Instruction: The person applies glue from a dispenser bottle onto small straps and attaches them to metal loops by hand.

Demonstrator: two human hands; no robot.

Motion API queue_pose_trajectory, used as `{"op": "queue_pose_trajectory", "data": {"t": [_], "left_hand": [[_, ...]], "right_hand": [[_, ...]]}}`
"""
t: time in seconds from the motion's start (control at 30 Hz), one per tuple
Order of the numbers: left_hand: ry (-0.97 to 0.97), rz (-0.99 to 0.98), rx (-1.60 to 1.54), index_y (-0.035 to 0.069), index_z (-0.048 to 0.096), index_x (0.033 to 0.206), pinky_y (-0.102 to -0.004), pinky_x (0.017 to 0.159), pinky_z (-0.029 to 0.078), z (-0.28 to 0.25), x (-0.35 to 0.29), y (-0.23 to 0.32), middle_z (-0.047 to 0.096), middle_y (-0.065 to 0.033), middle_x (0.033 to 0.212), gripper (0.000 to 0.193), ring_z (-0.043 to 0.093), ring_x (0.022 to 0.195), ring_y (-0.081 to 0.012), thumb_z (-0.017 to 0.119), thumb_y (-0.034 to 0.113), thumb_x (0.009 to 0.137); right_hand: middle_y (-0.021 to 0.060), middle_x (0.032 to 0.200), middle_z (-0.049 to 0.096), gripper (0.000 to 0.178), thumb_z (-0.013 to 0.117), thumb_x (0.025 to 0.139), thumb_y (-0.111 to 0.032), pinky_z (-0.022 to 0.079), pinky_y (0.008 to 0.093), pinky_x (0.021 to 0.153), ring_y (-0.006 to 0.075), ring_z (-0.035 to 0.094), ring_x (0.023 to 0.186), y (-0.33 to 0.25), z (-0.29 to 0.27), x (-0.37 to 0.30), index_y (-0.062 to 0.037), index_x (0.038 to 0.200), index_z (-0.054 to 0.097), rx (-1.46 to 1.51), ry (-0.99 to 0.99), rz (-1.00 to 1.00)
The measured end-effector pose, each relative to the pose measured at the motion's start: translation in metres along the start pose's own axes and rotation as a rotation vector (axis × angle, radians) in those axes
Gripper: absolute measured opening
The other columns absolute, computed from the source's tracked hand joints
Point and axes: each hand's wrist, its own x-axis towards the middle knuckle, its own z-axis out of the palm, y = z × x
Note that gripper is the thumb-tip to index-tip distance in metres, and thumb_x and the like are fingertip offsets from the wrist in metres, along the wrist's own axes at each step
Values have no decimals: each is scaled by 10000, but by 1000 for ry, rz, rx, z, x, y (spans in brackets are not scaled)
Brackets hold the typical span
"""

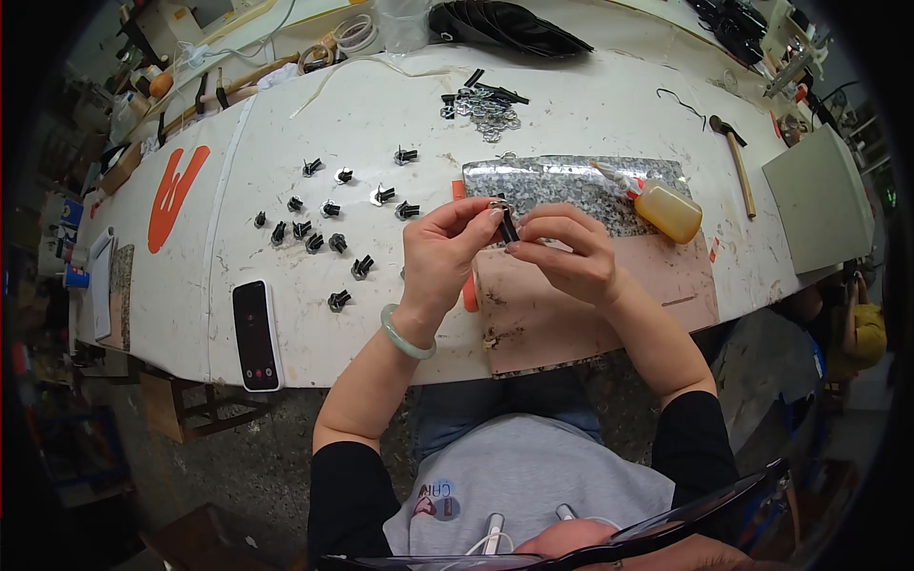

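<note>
Between my two hands is a short black strip [507,226] with a small metal piece at its upper end. My left hand [446,249] pinches the metal end between thumb and fingers. The fingertips of my right hand [569,249] hold the strip's lower part. Both hands are above a mottled grey sheet [552,181] and a pinkish board [590,309]. Left of my left hand lie several small black loops with metal fittings [362,267], spread over the white table [381,105]. Farther back is a heap of metal fittings [490,116] with loose black strips [502,94].
An amber squeeze bottle [669,211] lies beside my right hand. A hammer [738,169] and grey-green box [817,200] are at the right. A phone [255,338] and orange cut-out [179,200] lie left. Black stacked pieces [505,29] sit at the back.
</note>
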Motion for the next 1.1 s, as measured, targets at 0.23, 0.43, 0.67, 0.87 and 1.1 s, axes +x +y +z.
{"op": "queue_pose_trajectory", "data": {"t": [0.23,0.43,0.67,0.87,1.1], "left_hand": [[17,42,54,-62,636,1004,-225,711,534,1,-1,0,664,-88,883,196,624,771,-103,636,46,841],[12,43,112,-77,628,995,-282,718,561,3,-2,0,661,-125,885,185,645,766,-156,614,37,850],[29,58,102,-73,632,992,-278,700,562,2,-2,-1,664,-119,871,188,646,747,-152,622,47,848],[20,78,146,-75,632,992,-277,694,563,3,-4,-3,664,-118,870,188,647,744,-153,618,53,855],[-111,25,118,-83,591,1063,-262,738,557,10,-8,0,658,-122,911,225,658,815,-171,565,64,894]], "right_hand": [[68,873,570,322,662,616,62,504,303,574,226,587,731,2,4,-4,-57,914,639,55,11,98],[75,860,562,310,666,616,69,494,303,570,225,577,712,2,1,-2,-30,909,638,62,0,96],[83,850,571,297,669,597,77,500,303,565,225,581,710,-1,1,0,-18,878,647,60,-4,88],[96,879,588,281,663,603,78,512,309,580,234,595,734,-3,-1,-1,-6,870,636,56,3,78],[139,932,638,192,594,719,133,535,312,648,260,635,800,-7,6,-2,18,872,592,161,144,345]]}}
